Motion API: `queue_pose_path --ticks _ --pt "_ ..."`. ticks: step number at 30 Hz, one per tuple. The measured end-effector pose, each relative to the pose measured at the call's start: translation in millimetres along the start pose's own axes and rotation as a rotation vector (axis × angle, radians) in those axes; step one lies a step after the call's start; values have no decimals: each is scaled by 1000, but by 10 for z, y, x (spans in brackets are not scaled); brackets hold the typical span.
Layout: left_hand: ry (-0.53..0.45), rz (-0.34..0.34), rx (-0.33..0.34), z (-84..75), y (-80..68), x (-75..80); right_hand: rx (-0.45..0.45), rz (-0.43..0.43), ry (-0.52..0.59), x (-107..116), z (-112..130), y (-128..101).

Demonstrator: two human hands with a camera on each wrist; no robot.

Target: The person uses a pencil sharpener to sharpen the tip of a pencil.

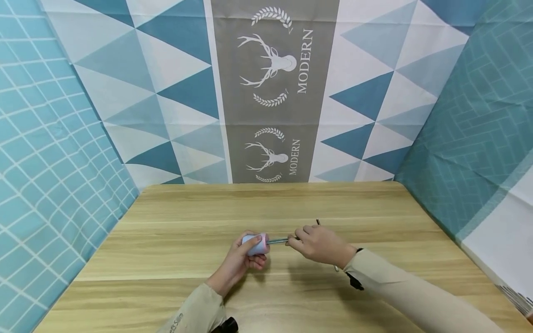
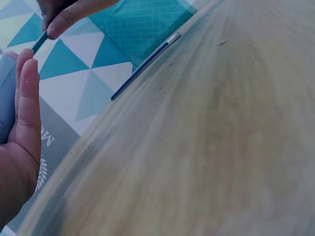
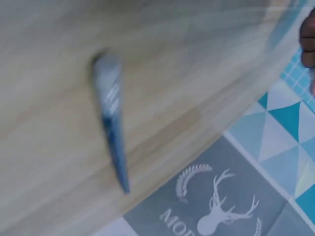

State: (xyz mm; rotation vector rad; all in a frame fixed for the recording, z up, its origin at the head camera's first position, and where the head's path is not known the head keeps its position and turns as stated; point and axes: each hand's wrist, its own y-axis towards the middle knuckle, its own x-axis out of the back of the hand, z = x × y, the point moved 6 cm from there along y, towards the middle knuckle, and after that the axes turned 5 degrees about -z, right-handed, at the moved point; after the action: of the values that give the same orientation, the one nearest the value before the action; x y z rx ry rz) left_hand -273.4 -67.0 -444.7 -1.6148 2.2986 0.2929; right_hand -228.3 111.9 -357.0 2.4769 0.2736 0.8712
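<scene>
My left hand [image 1: 245, 254] grips a small pale-blue and pink cylinder [image 1: 256, 244] just above the wooden table [image 1: 166, 231]. My right hand [image 1: 297, 240] pinches a thin teal stick [image 1: 276, 240], a pencil or pen, whose tip meets the cylinder's pink end. In the left wrist view the left hand [image 2: 22, 118] curls round the blue cylinder [image 2: 5, 98], and the right hand's fingertips [image 2: 69, 14] hold the thin stick [image 2: 39, 42]. Whether the tip is inside the cylinder is hidden.
A second dark-blue pen [image 1: 318, 222] lies on the table under my right wrist; it shows in the left wrist view as a pen [image 2: 142, 66] and blurred in the right wrist view as a pen [image 3: 110, 123]. Patterned cloth walls [image 1: 270, 92] close in three sides.
</scene>
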Motion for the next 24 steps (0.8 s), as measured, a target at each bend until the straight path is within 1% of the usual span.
queue_pose_path --ticks 2,3,5,7,9,11,12,13,14,15,16,17,19,21,22,24 --pt "1 -11 7 15 0 1 -106 24 131 -36 -14 14" --pt "1 -18 11 24 1 3 -174 57 225 -58 -31 21" --pt "5 -25 19 40 4 -2 -350 157 461 -118 -86 14" --pt "9 -22 25 56 7 -13 -557 280 749 -191 -157 -14" --pt "10 -18 25 63 7 -27 -808 425 1075 -278 -211 -64" --pt "12 -9 16 61 6 -40 -1057 578 1355 -358 -234 -139" --pt "13 -4 8 54 6 -47 -1166 648 1468 -392 -233 -178" --pt "14 -1 2 47 5 -51 -1260 714 1559 -417 -226 -216" --pt "15 2 -3 40 5 -54 -1337 775 1629 -437 -212 -250" --pt "20 4 -8 33 5 -51 -1374 819 1679 -453 -201 -272" --pt "26 4 -11 27 6 -41 -1381 837 1709 -468 -191 -282" --pt "30 6 -12 21 6 -31 -1371 838 1728 -481 -183 -284" --pt "37 4 -6 12 5 -6 -1314 787 1708 -474 -183 -260" --pt "45 1 -2 4 2 15 -1214 696 1617 -440 -205 -222" --pt "45 1 2 1 1 20 -1155 645 1553 -408 -220 -195" --pt "43 1 4 -1 0 20 -999 556 1365 -312 -255 -132"
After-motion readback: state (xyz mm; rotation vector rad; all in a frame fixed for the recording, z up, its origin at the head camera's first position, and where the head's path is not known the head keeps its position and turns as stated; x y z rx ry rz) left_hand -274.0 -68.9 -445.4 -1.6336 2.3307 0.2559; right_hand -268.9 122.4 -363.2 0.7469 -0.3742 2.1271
